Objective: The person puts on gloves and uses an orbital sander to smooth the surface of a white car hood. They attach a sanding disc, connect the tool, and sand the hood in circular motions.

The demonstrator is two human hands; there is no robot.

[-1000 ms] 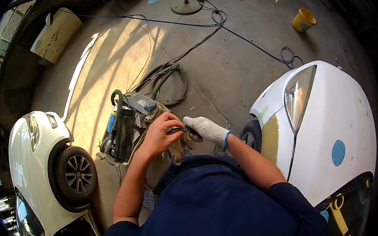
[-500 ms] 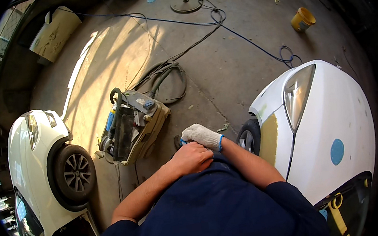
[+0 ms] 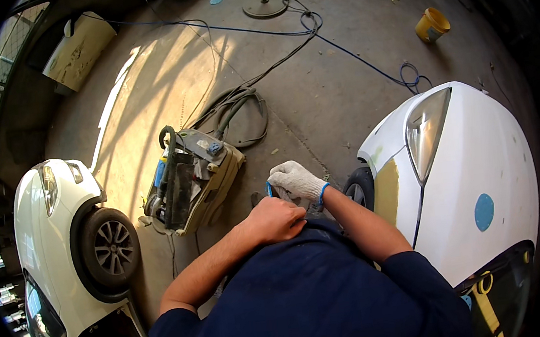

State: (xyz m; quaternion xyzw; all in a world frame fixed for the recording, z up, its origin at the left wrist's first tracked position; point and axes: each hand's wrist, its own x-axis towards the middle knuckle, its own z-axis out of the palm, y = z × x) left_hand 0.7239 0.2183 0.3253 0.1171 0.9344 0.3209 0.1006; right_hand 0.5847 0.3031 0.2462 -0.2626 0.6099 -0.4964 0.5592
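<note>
In front of my waist my two hands are close together. My bare left hand (image 3: 274, 220) is curled closed, its fingertips turned under and mostly hidden. Just beyond it, my right hand (image 3: 297, 181) wears a white knitted work glove with a blue cuff edge. Its fingers are pinched on a second glove (image 3: 269, 189), of which a blue edge and a bit of pale cloth show between the hands. Whether the left fingers also grip that cloth is hidden.
A white car (image 3: 483, 164) with a sanded patch and headlight stands close on my right. Another white car (image 3: 45, 241) is at the left. Ahead sit a wheeled dust extractor (image 3: 201, 176) with hoses, a stand base (image 3: 267, 10) and a yellow bucket (image 3: 432, 25). A blue hose (image 3: 365, 64) crosses the floor.
Both hands have shifted slightly forward and right. The right hand has drawn a little away from the left, and more pale cloth shows between them.
</note>
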